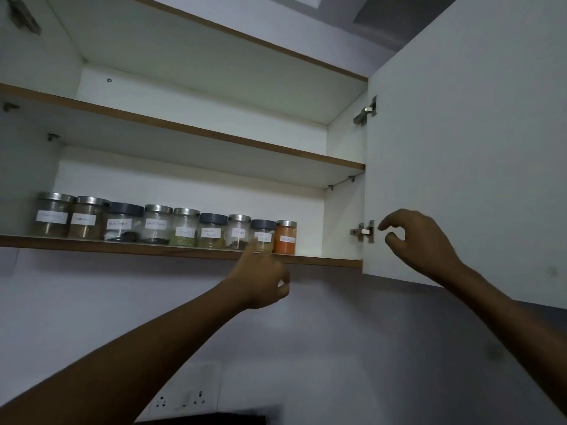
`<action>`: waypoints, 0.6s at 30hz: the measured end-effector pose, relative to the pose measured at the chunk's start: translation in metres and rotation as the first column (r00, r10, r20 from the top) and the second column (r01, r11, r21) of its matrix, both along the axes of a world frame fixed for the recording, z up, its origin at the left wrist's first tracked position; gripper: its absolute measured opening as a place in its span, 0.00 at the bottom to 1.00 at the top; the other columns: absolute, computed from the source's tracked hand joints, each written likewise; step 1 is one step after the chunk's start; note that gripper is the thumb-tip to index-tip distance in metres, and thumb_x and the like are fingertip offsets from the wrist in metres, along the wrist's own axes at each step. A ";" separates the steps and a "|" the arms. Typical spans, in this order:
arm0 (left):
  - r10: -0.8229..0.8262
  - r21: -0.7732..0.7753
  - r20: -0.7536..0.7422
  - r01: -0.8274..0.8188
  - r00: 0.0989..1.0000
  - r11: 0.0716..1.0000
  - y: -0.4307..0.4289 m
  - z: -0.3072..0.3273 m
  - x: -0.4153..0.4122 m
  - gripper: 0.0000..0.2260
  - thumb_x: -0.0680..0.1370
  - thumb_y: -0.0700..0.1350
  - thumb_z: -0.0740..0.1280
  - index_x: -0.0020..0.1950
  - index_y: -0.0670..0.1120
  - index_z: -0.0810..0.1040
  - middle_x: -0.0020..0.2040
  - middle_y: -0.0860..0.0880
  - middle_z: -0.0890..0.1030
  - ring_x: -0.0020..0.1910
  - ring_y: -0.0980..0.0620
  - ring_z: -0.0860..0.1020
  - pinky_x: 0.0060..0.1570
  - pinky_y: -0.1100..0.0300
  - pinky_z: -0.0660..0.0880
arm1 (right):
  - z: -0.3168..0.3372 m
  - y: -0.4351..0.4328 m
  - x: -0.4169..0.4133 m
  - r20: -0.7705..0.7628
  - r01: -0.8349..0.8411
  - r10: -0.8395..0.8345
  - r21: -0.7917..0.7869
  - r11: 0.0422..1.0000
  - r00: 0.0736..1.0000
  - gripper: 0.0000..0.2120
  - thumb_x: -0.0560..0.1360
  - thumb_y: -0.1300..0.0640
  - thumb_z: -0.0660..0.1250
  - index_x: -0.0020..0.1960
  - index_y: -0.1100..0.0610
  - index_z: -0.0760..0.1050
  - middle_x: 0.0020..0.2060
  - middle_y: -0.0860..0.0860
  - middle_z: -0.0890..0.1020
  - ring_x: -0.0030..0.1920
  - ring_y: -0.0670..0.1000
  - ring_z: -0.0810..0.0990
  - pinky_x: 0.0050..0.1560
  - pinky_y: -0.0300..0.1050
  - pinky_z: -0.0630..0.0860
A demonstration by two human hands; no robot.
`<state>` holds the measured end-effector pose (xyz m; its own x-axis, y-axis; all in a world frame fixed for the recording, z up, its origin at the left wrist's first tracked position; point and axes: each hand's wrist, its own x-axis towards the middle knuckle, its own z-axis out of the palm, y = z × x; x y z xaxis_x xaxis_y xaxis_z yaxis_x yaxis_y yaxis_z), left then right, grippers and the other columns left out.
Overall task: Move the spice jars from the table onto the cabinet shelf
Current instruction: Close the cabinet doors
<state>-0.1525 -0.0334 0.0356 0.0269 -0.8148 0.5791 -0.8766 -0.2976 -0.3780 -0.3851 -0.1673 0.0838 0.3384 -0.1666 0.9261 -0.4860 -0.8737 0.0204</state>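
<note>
Orange jar (pixel 285 237) stands rightmost; shelf (pixel 325 261) continues beyond.

Handwriting on the white labels (pixel 156 223) of the 9 spice jars (pixel 184 227) is too blurred to read, the left hand (pixel 260 280) hides part of the 8th jar (pixel 264 230), the shelf (pixel 92 242) runs off the left edge, and a dark object (pixel 211 419) is cut by the bottom edge.
</note>
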 end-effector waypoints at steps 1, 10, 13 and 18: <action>-0.044 -0.008 -0.001 0.044 0.999 0.999 0.002 0.002 -0.014 0.15 0.79 0.55 0.57 0.59 0.53 0.78 0.58 0.54 0.80 0.62 0.54 0.73 0.72 0.43 0.49 | 0.002 0.008 -0.012 -0.011 0.029 -0.029 -0.015 0.999 1.000 0.09 0.72 0.66 0.64 0.49 0.60 0.80 0.50 0.55 0.82 0.52 0.56 0.77 0.56 0.51 0.70; -0.329 -0.058 -0.060 0.326 0.942 0.944 -0.004 0.017 -0.132 0.14 0.80 0.51 0.57 0.53 0.49 0.81 0.51 0.53 0.83 0.53 0.55 0.79 0.72 0.50 0.44 | 0.013 0.031 -0.104 -0.020 0.223 -0.227 -0.125 0.967 0.974 0.09 0.73 0.63 0.63 0.51 0.58 0.79 0.52 0.53 0.82 0.51 0.54 0.76 0.60 0.48 0.60; -0.367 -0.060 -0.012 0.366 0.930 0.929 -0.003 0.031 -0.164 0.14 0.80 0.51 0.57 0.56 0.50 0.80 0.52 0.54 0.83 0.53 0.56 0.78 0.72 0.53 0.46 | 0.012 0.024 -0.124 0.031 0.251 -0.249 -0.166 0.954 0.968 0.09 0.71 0.64 0.65 0.50 0.59 0.79 0.51 0.53 0.82 0.52 0.55 0.76 0.58 0.49 0.62; -0.409 -0.174 0.021 0.406 0.912 0.897 -0.021 0.055 -0.215 0.13 0.79 0.50 0.59 0.55 0.51 0.81 0.49 0.55 0.84 0.48 0.54 0.79 0.62 0.58 0.65 | 0.007 0.002 -0.157 0.152 0.436 -0.409 -0.272 0.858 0.900 0.22 0.63 0.65 0.69 0.57 0.59 0.76 0.63 0.59 0.74 0.67 0.62 0.69 0.65 0.63 0.60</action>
